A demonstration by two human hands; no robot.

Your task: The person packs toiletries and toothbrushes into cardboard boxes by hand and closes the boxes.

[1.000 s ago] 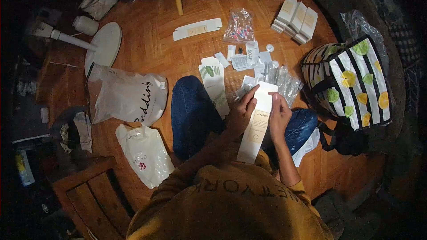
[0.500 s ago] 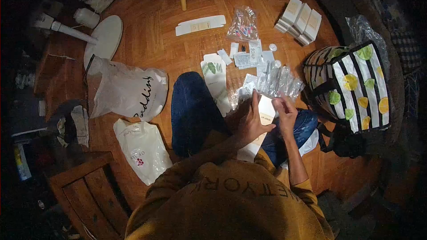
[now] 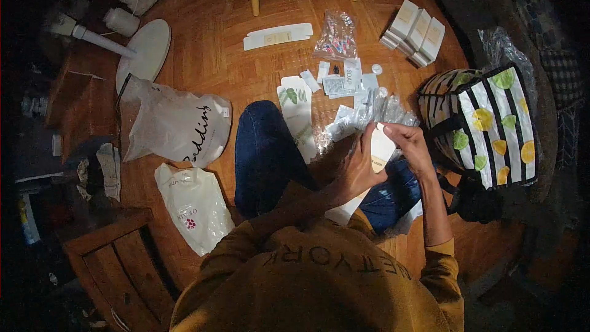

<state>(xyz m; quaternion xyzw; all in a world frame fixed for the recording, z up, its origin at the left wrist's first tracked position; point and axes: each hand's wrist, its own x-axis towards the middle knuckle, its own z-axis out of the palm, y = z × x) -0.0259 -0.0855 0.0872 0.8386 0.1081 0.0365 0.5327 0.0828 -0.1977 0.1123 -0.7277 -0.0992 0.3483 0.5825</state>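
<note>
A small white cardboard box (image 3: pixel 382 151) with a beige printed band is held over my folded leg. My left hand (image 3: pixel 357 171) wraps around its left side, thumb across the front. At the box's top end, my right hand (image 3: pixel 410 146) pinches the flap edge between thumb and fingers. Just beyond the hands lie several clear-wrapped items (image 3: pixel 387 109) and small white sachets (image 3: pixel 342 124). A packet marked SOAP (image 3: pixel 352 74) is farther up. Left of these lies a flattened white carton with green leaves (image 3: pixel 296 107).
Another flattened carton (image 3: pixel 278 35) lies near a clear bag of small colourful items (image 3: pixel 335 35). Stacked white boxes (image 3: pixel 418 32) stand at upper right, above a lemon-patterned striped bag (image 3: pixel 491 126). Two plastic bags (image 3: pixel 206 129) are on the left, by a round white base (image 3: pixel 152 49).
Both hands have shifted slightly right and up with the box, which is more upright. My right hand has moved onto the flap at its top end.
</note>
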